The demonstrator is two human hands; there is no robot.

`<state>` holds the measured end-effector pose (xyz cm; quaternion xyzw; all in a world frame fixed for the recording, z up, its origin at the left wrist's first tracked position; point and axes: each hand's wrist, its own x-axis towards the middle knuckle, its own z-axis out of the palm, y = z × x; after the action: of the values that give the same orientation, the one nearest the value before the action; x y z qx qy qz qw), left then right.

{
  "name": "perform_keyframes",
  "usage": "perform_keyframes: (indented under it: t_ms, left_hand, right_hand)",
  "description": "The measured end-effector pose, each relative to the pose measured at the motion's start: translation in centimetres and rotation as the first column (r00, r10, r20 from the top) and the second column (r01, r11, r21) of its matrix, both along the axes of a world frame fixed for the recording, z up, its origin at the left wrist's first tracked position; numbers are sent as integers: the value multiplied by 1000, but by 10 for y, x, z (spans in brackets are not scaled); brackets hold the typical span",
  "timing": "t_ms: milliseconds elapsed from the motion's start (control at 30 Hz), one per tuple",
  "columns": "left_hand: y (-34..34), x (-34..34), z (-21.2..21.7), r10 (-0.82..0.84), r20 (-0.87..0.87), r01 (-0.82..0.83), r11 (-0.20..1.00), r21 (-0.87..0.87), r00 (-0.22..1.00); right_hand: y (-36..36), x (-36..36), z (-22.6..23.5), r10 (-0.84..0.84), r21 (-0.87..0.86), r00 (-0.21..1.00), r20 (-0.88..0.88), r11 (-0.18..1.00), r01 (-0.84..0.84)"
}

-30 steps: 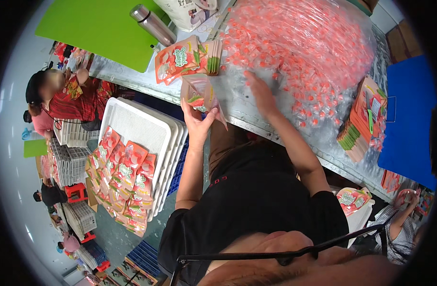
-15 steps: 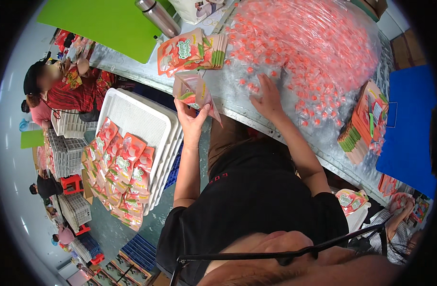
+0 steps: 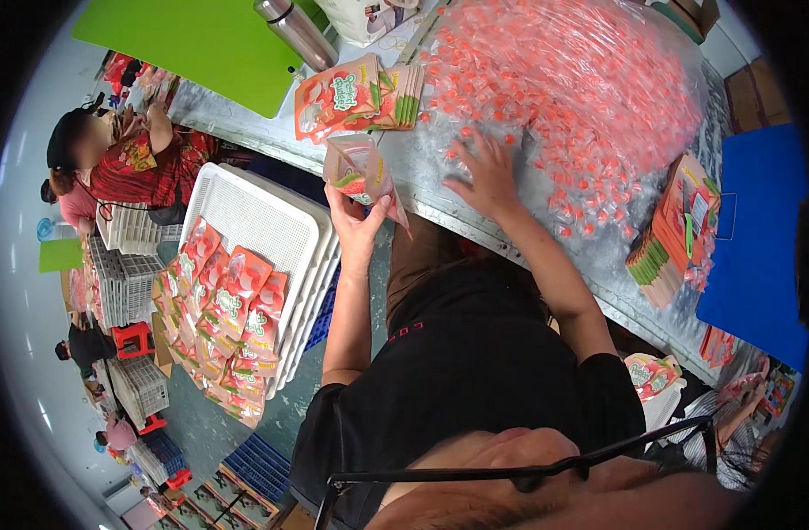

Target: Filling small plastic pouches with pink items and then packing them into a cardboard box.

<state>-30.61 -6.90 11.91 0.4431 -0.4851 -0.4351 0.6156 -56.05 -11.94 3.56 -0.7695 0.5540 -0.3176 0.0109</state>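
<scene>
While left hand [image 3: 356, 225] grips open pouch [image 3: 359, 170] upright at table [image 3: 422, 168] edge, right hand [image 3: 488, 172] lies spread, holding nothing, on candy heap [image 3: 581, 97] beyond pouch. Stacked white trays [image 3: 263, 221] left of grip, filled pouches [image 3: 223, 318] on top. Pouch stack [image 3: 360, 93] just above grip. Flask [image 3: 294, 31] cut off at frame rim. Pouch contents unclear.

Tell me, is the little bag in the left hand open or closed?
Open: the pouch in the left hand gapes at its top.

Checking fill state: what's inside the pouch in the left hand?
The pouch in the left hand is held open, its clear side showing some red and green; whether that is contents or print cannot be told.
</scene>
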Motion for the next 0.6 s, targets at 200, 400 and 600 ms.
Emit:
perform_keyframes:
  t_ms: [200, 400, 600]
  left_hand:
    - [0, -1, 1, -11, 53, 12, 1000, -13, 999]
    - [-9, -11, -16, -44, 254, 69, 994, -88, 966]
    - [-19, -32, -13, -70, 285, 106, 988, -115, 956]
  right_hand:
    - [-19, 15, -12, 76, -13, 994, -78, 997, -78]
    - [-10, 6, -28, 158, 26, 984, -78, 987, -156]
    - [-24, -15, -25, -69, 227, 791, 608, 970, -90]
